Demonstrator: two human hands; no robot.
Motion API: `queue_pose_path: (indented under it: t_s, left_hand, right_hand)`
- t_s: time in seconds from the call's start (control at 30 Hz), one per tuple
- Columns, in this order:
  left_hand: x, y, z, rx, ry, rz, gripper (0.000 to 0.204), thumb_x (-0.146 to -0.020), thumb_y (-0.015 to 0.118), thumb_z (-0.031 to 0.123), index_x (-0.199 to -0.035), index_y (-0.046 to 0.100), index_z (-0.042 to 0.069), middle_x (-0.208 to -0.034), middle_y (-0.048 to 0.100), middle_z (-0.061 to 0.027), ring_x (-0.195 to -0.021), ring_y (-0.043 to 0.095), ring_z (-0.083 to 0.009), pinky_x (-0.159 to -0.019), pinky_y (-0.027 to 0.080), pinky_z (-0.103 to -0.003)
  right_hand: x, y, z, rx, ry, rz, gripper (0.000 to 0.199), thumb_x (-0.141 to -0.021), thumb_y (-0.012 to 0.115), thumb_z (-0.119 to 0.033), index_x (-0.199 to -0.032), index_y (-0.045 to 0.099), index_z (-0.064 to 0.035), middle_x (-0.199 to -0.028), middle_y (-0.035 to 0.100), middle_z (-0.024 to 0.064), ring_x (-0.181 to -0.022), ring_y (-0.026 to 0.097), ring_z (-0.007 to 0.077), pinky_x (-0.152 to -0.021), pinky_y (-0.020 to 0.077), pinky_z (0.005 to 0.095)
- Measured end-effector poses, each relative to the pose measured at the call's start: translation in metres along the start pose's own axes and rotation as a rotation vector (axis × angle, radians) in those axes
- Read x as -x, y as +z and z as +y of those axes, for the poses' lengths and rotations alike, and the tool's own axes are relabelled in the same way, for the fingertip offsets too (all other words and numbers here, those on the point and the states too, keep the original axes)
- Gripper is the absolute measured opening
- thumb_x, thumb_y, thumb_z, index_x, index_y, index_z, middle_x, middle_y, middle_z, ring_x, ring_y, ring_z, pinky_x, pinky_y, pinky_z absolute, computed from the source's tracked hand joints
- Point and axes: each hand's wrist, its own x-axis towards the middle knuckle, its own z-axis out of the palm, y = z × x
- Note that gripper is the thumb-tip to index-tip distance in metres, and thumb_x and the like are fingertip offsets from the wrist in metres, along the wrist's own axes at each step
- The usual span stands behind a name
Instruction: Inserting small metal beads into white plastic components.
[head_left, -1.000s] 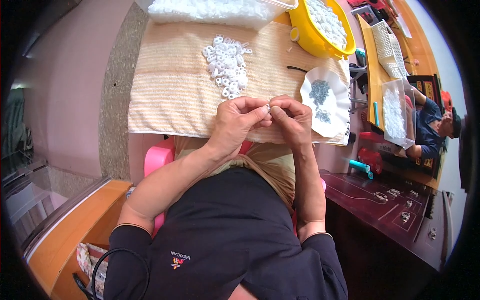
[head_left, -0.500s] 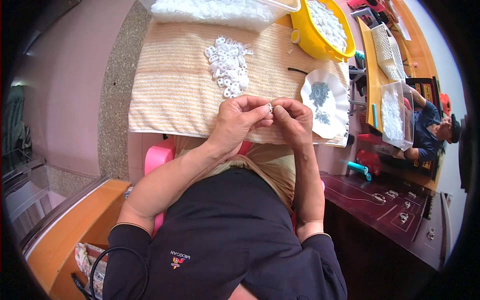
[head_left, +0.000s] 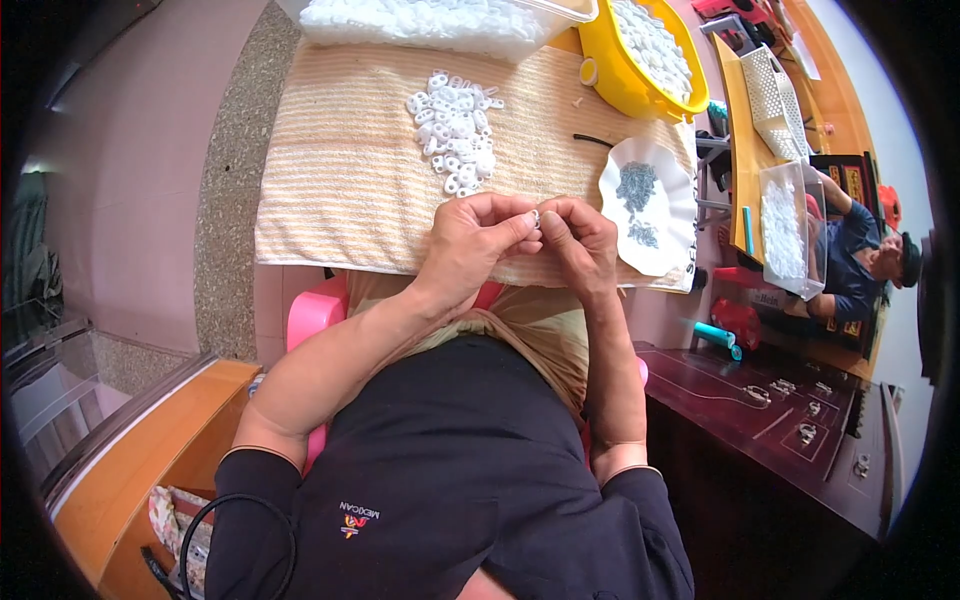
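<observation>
Currently: left hand [head_left: 470, 240] and right hand [head_left: 585, 240] meet fingertip to fingertip, pinching small white ring [head_left: 536, 216] between them. Step judged: fitting piece into ring. Beyond grip, white ring pile [head_left: 455, 130] on striped towel [head_left: 340, 180]; right of grip, paper plate [head_left: 672, 215] with small dark parts [head_left: 637, 185]. Next move calls for steady, fine alignment.

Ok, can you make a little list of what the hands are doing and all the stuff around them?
left hand: pinches a tiny white ring with its fingers
right hand: fingers meet the left hand's at the same ring
work surface: striped cloth
loose pile: white plastic rings beyond the hands
white plate: holds small dark bits, on the right
yellow tub: holds white pieces, far right
</observation>
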Motion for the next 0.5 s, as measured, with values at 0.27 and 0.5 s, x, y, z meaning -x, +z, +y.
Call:
queue_pose_path:
  t_s: [0.27, 0.5]
  left_hand:
    - [-0.0002, -0.0007, 0.0011, -0.026, 0.020, -0.016, 0.014, -0.089, 0.062, 0.005, -0.102, 0.063, -0.002, -0.090, 0.067, -0.0086, -0.078, 0.065, -0.0125, -0.076, 0.056, -0.025]
    - [-0.0013, -0.0014, 0.0025, 0.010, -0.001, -0.028, 0.014, -0.088, 0.062, 0.004, -0.101, 0.063, -0.002, -0.091, 0.067, -0.0083, -0.078, 0.065, -0.0120, -0.075, 0.056, -0.024]
  right_hand:
    - [-0.0004, 0.0010, -0.0014, -0.062, 0.048, 0.029, 0.014, -0.093, 0.060, -0.010, -0.097, 0.065, 0.0025, -0.083, 0.064, 0.0001, -0.076, 0.057, 0.0050, -0.069, 0.0472, 0.0195]
    - [0.0007, -0.0040, 0.0015, -0.155, 0.077, 0.032, 0.016, -0.092, 0.061, -0.010, -0.101, 0.066, 0.0025, -0.089, 0.068, 0.0035, -0.079, 0.061, 0.0076, -0.072, 0.0498, 0.0208]
